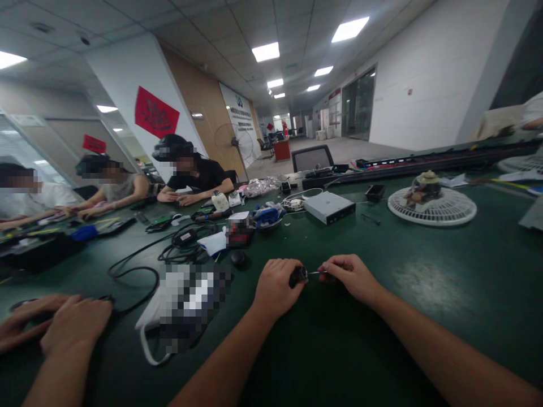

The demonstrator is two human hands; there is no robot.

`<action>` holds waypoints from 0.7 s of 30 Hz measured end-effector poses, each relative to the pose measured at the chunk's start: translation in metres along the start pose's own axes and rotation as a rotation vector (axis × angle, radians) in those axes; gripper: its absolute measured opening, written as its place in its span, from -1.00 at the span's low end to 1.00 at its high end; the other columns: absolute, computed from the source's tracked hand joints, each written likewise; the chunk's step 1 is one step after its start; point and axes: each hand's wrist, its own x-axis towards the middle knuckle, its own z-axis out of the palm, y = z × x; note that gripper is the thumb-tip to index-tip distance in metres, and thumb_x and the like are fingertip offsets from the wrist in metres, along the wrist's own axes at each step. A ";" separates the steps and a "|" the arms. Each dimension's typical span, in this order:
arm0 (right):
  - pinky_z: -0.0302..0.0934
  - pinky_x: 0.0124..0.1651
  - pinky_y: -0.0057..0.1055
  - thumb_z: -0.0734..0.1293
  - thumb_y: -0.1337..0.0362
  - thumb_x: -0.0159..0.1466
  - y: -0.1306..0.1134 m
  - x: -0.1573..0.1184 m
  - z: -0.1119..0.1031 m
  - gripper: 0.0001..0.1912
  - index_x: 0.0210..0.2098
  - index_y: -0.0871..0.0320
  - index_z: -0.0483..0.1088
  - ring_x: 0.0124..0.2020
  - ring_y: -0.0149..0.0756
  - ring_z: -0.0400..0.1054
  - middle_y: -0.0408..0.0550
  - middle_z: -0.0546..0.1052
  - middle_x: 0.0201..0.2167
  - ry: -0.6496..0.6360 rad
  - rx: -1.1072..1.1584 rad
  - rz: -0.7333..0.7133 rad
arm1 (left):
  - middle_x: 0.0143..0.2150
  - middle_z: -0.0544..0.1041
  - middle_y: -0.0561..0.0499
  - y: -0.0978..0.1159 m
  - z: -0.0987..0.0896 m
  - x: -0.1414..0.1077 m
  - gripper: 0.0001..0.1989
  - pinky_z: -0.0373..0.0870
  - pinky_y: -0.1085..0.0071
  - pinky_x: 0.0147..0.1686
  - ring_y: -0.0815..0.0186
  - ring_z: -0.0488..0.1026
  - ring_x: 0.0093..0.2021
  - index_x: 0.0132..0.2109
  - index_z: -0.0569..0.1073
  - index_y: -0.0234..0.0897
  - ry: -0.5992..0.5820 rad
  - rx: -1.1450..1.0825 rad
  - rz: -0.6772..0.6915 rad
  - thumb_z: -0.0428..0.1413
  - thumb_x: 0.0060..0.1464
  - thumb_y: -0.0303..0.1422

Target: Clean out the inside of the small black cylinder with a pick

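My left hand (276, 287) is wrapped round a small dark cylindrical part (299, 274), whose open end faces right. My right hand (347, 275) pinches a thin tool (316, 273) with a metal shaft, and the shaft's tip is at or just inside the end of the dark part. Fingers cover most of the tool's handle. Both hands are just above the green table (365, 350), close together. A round black piece (238, 259) lies to the left of my left hand.
Beyond my hands are a grey metal drive box (330, 207), a white fan grille (432, 207) with a motor, and a blue bundle (268, 213). Black cables (184, 238) lie left. Another person's hands (76, 322) rest at lower left; more people sit behind.
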 end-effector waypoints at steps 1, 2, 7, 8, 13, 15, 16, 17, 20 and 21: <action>0.25 -0.32 -0.36 0.37 0.09 0.28 0.000 0.000 -0.001 -0.71 -0.37 0.16 0.59 -0.39 -0.25 0.47 -0.05 0.64 -0.45 0.000 0.012 -0.005 | -0.17 0.59 0.02 0.000 0.000 0.000 -0.76 0.33 0.18 -0.11 0.14 0.48 -0.14 -0.10 0.46 -0.16 -0.002 0.001 0.001 0.27 0.07 -0.39; 0.27 -0.31 -0.36 0.36 0.08 0.29 -0.001 0.000 -0.001 -0.71 -0.36 0.16 0.59 -0.38 -0.25 0.48 -0.04 0.64 -0.44 -0.001 0.023 -0.009 | -0.17 0.59 0.03 0.001 -0.001 0.000 -0.76 0.33 0.18 -0.11 0.15 0.48 -0.14 -0.10 0.46 -0.16 -0.006 0.002 0.000 0.26 0.07 -0.40; 0.28 -0.31 -0.35 0.34 0.04 0.31 0.000 0.001 -0.002 -0.68 -0.29 0.16 0.58 -0.36 -0.25 0.49 -0.02 0.65 -0.37 0.015 0.029 -0.016 | -0.16 0.59 0.03 0.000 -0.001 0.000 -0.73 0.34 0.20 -0.12 0.15 0.48 -0.15 -0.07 0.47 -0.16 -0.038 -0.002 0.002 0.27 0.07 -0.40; 0.27 -0.32 -0.35 0.34 0.04 0.31 0.001 0.002 -0.001 -0.68 -0.29 0.16 0.58 -0.37 -0.25 0.48 -0.02 0.65 -0.37 0.020 0.019 -0.012 | -0.15 0.60 0.03 0.000 0.000 0.000 -0.73 0.34 0.19 -0.12 0.15 0.48 -0.14 -0.06 0.47 -0.17 -0.036 0.003 0.003 0.27 0.07 -0.39; 0.26 -0.37 -0.36 0.35 0.04 0.31 0.001 0.002 0.003 -0.68 -0.32 0.16 0.59 -0.40 -0.26 0.46 -0.02 0.65 -0.38 0.030 -0.031 -0.005 | -0.15 0.59 0.01 -0.002 0.002 0.000 -0.74 0.34 0.18 -0.10 0.13 0.49 -0.13 -0.05 0.46 -0.17 0.033 0.052 -0.049 0.25 0.10 -0.39; 0.27 -0.37 -0.36 0.35 0.03 0.31 -0.001 0.001 0.003 -0.67 -0.35 0.17 0.58 -0.41 -0.25 0.47 0.00 0.65 -0.38 0.041 -0.044 -0.010 | -0.15 0.59 0.02 -0.004 0.003 0.000 -0.73 0.34 0.17 -0.09 0.13 0.49 -0.13 -0.06 0.46 -0.17 0.042 0.065 -0.077 0.27 0.08 -0.39; 0.28 -0.37 -0.36 0.33 0.01 0.32 -0.001 0.000 0.003 -0.63 -0.36 0.18 0.57 -0.42 -0.25 0.47 0.01 0.65 -0.40 0.055 -0.048 -0.014 | -0.15 0.59 0.02 -0.005 0.003 0.000 -0.73 0.34 0.17 -0.09 0.13 0.49 -0.13 -0.06 0.46 -0.17 0.042 0.069 -0.092 0.27 0.08 -0.39; 0.28 -0.37 -0.36 0.29 -0.02 0.35 -0.002 0.000 0.003 -0.59 -0.35 0.18 0.56 -0.44 -0.25 0.47 0.01 0.64 -0.43 0.077 -0.052 -0.017 | -0.15 0.59 0.02 -0.005 0.004 0.000 -0.74 0.34 0.17 -0.09 0.13 0.50 -0.13 -0.06 0.46 -0.17 0.040 0.072 -0.108 0.26 0.09 -0.39; 0.24 -0.44 -0.37 0.11 -0.07 0.44 -0.002 -0.001 0.001 -0.47 -0.21 0.19 0.51 -0.56 -0.27 0.41 -0.08 0.54 -0.60 0.168 -0.083 -0.030 | -0.14 0.59 0.02 -0.008 0.004 0.000 -0.75 0.34 0.17 -0.08 0.13 0.50 -0.11 -0.05 0.46 -0.16 0.023 0.069 -0.144 0.25 0.11 -0.38; 0.23 -0.45 -0.37 0.08 -0.07 0.45 -0.002 -0.001 0.001 -0.48 -0.17 0.18 0.49 -0.57 -0.27 0.40 -0.11 0.52 -0.62 0.191 -0.104 -0.039 | -0.13 0.59 0.03 -0.008 0.005 0.001 -0.74 0.34 0.17 -0.07 0.13 0.49 -0.11 -0.05 0.46 -0.16 0.012 0.064 -0.146 0.26 0.10 -0.38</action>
